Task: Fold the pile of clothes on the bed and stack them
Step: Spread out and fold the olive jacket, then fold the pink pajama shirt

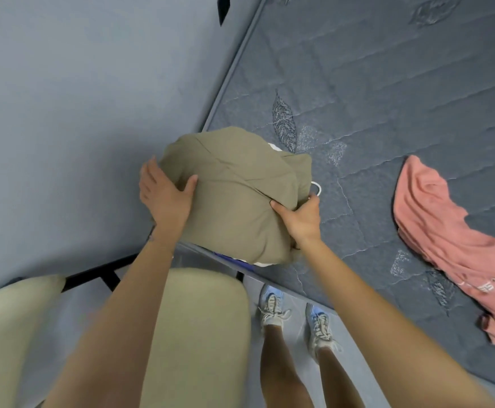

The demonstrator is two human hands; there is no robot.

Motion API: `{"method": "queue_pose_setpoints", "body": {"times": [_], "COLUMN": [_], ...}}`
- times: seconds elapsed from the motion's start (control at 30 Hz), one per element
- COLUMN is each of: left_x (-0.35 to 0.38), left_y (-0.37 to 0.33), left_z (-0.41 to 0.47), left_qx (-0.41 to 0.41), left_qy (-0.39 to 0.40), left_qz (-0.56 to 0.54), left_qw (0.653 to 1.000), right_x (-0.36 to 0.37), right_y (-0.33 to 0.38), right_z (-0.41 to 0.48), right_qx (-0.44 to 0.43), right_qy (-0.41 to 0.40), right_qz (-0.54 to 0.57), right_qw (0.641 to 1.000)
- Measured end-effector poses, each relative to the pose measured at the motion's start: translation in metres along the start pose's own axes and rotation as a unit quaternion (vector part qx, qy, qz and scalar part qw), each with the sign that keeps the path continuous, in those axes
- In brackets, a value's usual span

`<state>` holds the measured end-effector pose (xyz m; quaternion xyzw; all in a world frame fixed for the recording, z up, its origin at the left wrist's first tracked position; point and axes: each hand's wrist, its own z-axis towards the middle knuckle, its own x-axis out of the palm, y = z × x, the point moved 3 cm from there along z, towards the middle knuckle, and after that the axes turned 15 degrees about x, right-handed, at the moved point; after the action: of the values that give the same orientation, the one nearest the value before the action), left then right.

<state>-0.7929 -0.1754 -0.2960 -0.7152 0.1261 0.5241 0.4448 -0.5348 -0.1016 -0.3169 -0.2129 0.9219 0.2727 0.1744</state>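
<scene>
Khaki garment, folded, sits on top of a small stack at the near corner of the bed's grey mattress. Left grip lies flat against its left side with fingers straight; right grip pinches its right edge, thumb on top. A pink garment lies crumpled well apart to the right.

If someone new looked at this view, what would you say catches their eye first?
Most likely the folded olive-green cloth bundle at the near corner of the grey quilted mattress, with the left hand pressed against its side and the right hand gripping its near edge. Next, the crumpled salmon-pink garment lying unfolded to the right.
</scene>
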Motion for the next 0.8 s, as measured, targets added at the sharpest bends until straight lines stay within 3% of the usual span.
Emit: {"method": "queue_pose_setpoints", "body": {"times": [0.13,0.3,0.5,0.8], "left_x": [-0.008,-0.014,-0.033,-0.007], "left_y": [-0.057,-0.122,-0.212,-0.357], "left_z": [-0.014,-0.038,-0.075,-0.168], "left_qx": [0.127,0.19,0.284,0.417], "left_qy": [0.026,0.103,0.147,0.201], "left_qz": [0.049,0.076,0.084,0.128], "left_qw": [0.99,0.973,0.944,0.877], "right_x": [-0.028,-0.088,-0.189,-0.327], "right_y": [0.017,0.028,0.014,-0.048], "right_z": [-0.023,-0.058,-0.097,-0.132], "right_qx": [-0.073,-0.144,-0.133,-0.092], "right_qy": [-0.056,-0.094,-0.166,-0.176], "right_qz": [-0.111,-0.208,-0.266,-0.271], "right_qw": [0.989,0.963,0.94,0.942]}}
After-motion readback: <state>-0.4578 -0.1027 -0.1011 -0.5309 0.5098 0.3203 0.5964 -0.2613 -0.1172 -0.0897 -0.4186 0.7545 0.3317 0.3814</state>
